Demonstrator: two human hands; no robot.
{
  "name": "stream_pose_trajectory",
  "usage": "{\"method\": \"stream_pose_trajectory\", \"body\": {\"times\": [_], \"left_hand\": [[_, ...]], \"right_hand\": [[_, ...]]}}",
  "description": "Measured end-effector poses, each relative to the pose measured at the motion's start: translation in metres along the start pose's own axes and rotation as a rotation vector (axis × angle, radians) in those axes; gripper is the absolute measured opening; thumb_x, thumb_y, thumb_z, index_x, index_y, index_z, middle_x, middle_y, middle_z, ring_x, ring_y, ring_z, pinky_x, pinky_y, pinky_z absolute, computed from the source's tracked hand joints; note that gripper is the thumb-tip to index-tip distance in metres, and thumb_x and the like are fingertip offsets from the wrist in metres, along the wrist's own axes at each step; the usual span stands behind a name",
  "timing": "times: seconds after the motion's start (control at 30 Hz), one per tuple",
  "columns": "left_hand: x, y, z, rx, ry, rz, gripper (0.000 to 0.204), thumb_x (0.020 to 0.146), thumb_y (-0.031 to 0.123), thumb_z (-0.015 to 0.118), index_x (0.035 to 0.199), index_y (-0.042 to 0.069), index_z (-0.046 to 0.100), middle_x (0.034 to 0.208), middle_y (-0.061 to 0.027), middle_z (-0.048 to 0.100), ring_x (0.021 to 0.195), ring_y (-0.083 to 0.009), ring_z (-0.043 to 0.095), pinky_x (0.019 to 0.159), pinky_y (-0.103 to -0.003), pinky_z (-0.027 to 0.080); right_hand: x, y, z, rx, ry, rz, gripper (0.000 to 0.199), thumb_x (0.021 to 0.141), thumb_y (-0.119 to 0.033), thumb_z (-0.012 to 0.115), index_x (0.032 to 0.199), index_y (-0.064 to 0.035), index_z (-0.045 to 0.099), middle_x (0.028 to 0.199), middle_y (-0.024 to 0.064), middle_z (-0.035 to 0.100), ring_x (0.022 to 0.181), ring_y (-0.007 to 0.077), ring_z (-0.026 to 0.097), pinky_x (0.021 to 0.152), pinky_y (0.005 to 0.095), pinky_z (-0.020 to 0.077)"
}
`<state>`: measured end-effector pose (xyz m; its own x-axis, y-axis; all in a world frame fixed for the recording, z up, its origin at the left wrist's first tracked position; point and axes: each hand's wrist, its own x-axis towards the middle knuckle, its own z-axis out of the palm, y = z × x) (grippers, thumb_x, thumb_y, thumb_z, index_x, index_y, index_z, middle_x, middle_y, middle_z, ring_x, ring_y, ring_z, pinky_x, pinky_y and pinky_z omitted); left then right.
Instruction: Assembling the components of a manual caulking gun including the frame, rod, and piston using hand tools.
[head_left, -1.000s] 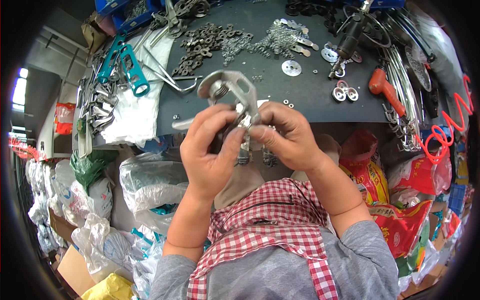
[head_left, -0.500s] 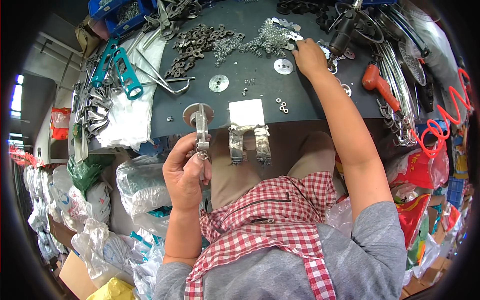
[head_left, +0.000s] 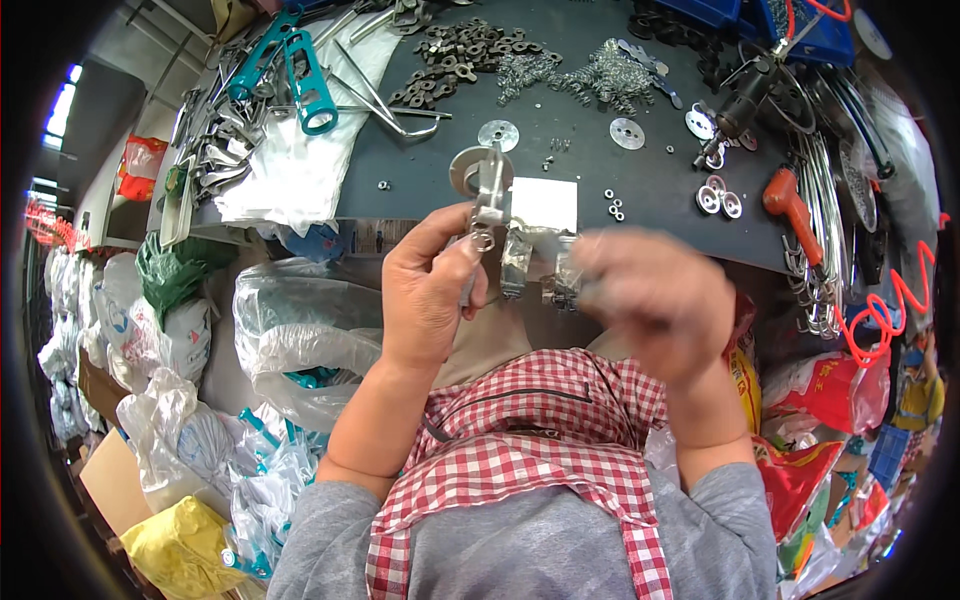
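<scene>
My left hand point(head_left: 425, 285) is closed round an upright metal piece point(head_left: 491, 190) in front of the bench edge. A round metal disc point(head_left: 468, 172) sits at its upper end, and a small ring or coil point(head_left: 482, 241) shows by my thumb. Smeared by motion, my right hand point(head_left: 660, 300) is to the right of a tape-wrapped two-pronged fixture point(head_left: 516, 262) at the bench edge and partly covers it. Whether its fingers hold anything cannot be made out. Behind the fixture lies a white square card point(head_left: 545, 205).
Springs point(head_left: 612, 78), dark metal links point(head_left: 465, 60) and flat discs point(head_left: 627, 133) lie on the grey bench point(head_left: 430, 185). Several nuts point(head_left: 615, 205) are near the card. Teal handles point(head_left: 308, 85) lie left; a black power driver point(head_left: 745, 95) and a red-orange tool point(head_left: 785, 205) are right.
My right hand has come back from the far springs and discs to the fixture at the bench edge. My left hand still holds the metal piece. The whole view has shifted.
</scene>
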<state>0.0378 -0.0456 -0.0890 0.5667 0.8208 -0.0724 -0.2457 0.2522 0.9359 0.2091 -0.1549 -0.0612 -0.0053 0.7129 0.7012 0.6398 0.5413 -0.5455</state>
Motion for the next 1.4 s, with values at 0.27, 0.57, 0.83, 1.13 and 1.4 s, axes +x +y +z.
{"method": "stream_pose_trajectory", "body": {"times": [0.27,0.57,0.83,1.13,1.4], "left_hand": [[-0.007,-0.003,0.011,0.186,0.045,0.275,0.025,0.081,0.007,0.05,0.103,-0.003,0.058,0.1,-0.006,0.058,0.085,-0.0093,0.054,0.076,-0.023,0.043],[-0.003,-0.021,0.002,0.045,0.075,0.284,0.022,0.086,0.007,0.053,0.107,0.0,0.055,0.1,-0.0041,0.055,0.075,-0.005,0.053,0.061,-0.017,0.045],[-0.018,-0.028,-0.034,0.002,-0.103,0.059,0.062,0.084,0.014,0.054,0.135,0.002,0.02,0.124,-0.0129,0.04,0.096,-0.0164,0.053,0.083,-0.026,0.045],[-0.023,-0.021,-0.085,-0.337,-0.091,0.02,0.061,0.078,0.007,0.054,0.133,0.002,0.029,0.138,-0.0119,0.031,0.093,-0.0243,0.055,0.073,-0.033,0.047],[-0.028,-0.013,-0.086,-0.271,-0.049,-0.015,0.065,0.077,0.007,0.056,0.135,0.003,0.028,0.137,-0.0132,0.032,0.094,-0.0265,0.055,0.073,-0.033,0.046]], "right_hand": [[0.012,-0.026,0.03,-0.342,0.054,-0.219,0.015,0.063,-0.009,0.064,0.076,-0.0024,0.06,0.085,0.0124,0.064,0.08,0.0257,0.065,0.064,0.0287,0.0545],[0.01,0.023,0.066,-0.417,0.162,-0.397,0.014,0.061,-0.007,0.063,0.074,-0.0025,0.06,0.088,0.0109,0.064,0.085,0.0258,0.064,0.068,0.031,0.0544],[0.019,0.035,0.09,-0.251,-0.047,-0.208,0.017,0.063,-0.01,0.061,0.079,-0.0038,0.061,0.092,0.0083,0.063,0.092,0.0227,0.061,0.066,0.0274,0.0526],[0.11,0.214,0.104,-0.626,-0.188,0.249,0.017,0.079,-0.019,0.057,0.092,-0.0115,0.065,0.084,0.0092,0.057,0.082,0.0287,0.058,0.069,0.0385,0.0474],[0.118,0.218,0.111,-0.696,-0.275,0.432,0.021,0.074,-0.02,0.062,0.087,-0.0036,0.063,0.09,0.0135,0.062,0.085,0.0305,0.06,0.073,0.0391,0.0488]]}}
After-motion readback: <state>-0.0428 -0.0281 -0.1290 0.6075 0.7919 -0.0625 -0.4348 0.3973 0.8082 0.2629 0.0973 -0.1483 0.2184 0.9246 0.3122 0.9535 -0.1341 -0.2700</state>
